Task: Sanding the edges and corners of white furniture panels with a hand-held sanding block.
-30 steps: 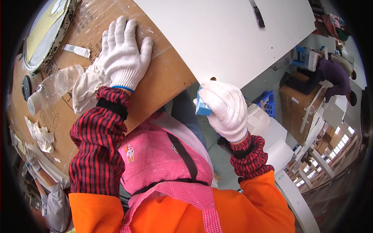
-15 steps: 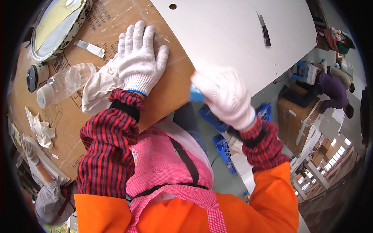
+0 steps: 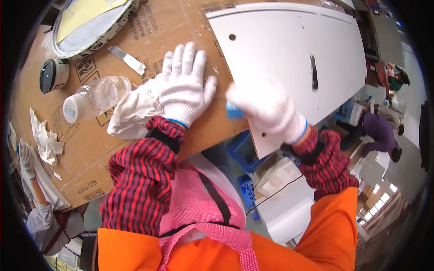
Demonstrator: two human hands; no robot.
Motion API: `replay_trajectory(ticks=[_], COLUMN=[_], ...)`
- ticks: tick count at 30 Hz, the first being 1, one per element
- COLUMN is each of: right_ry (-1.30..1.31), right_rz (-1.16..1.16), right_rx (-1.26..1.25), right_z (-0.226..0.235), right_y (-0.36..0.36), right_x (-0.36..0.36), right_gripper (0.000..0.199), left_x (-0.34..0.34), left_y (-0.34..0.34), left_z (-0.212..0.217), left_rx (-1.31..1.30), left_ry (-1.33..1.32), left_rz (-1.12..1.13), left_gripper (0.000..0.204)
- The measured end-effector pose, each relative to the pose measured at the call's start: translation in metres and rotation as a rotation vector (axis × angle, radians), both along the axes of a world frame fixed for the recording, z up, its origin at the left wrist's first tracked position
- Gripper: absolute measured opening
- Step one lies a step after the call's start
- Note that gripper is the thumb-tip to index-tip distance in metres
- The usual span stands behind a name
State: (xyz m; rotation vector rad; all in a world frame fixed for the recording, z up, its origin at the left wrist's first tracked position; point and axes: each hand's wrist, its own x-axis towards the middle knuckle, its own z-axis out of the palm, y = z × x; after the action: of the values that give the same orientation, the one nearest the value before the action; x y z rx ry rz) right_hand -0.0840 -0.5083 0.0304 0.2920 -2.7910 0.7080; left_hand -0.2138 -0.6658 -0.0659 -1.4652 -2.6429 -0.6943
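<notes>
My left hand (image 3: 183,88), in a white knit glove, lies flat with outstretched fingers on the cardboard-covered table (image 3: 149,144). A crumpled white cloth (image 3: 131,113) lies beside and partly beneath it. Over the near left part of a white panel (image 3: 280,49), my gloved right hand (image 3: 266,106) is closed on a small blue object (image 3: 234,111). Motion blurs this hand, and most of the object is hidden in it. A clear plastic bottle (image 3: 101,92) with a white cap lies on its side left of my left hand.
A dark-lidded jar (image 3: 53,76), a flat scraper-like strip (image 3: 127,60) and a large round tin (image 3: 90,54) stand or lie far left. A dark knife-like tool (image 3: 313,72) rests on the panel. Blue crates (image 3: 246,151) are below. A co-worker's gloved hand (image 3: 26,160) shows at left.
The view has shifted, so the table and panel sit lower and further right in it. My right hand still grips the blue object, and my left stays flat on the table.
</notes>
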Motion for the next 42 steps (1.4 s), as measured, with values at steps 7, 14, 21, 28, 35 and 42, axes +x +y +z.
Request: replay_trajectory(ticks=[7, 14, 21, 28, 35, 42], right_ry=[0.000, -0.076, -0.237, -0.312, 0.005, 0.028], right_rz=[-0.007, -0.015, -0.089, -0.372, -0.850, -0.876], right_rx=[-0.018, -0.050, -0.130, -0.247, -0.235, -0.130], right_z=[-0.017, -0.011, 0.015, 0.020, 0.006, -0.011], right_y=[0.054, 0.030, -0.034, -0.074, -0.111, -0.123], right_x=[-0.143, -0.077, 0.095, 0.212, 0.234, 0.232], right_gripper=[0.025, 0.037, 0.035, 0.040, 0.049, 0.051], left_x=[-0.001, -0.005, 0.002, 0.004, 0.010, 0.010], left_y=[0.002, -0.005, 0.000, 0.003, 0.007, 0.004], left_z=[0.006, 0.002, 0.000, 0.006, 0.001, -0.004], left_rx=[-0.018, -0.049, -0.034, -0.111, -0.163, -0.160], left_ry=[-0.064, -0.065, 0.007, 0.111, 0.188, 0.218], left_rz=[-0.008, 0.015, 0.003, -0.022, -0.066, -0.107], left_gripper=[0.062, 0.062, 0.060, 0.058, 0.059, 0.058])
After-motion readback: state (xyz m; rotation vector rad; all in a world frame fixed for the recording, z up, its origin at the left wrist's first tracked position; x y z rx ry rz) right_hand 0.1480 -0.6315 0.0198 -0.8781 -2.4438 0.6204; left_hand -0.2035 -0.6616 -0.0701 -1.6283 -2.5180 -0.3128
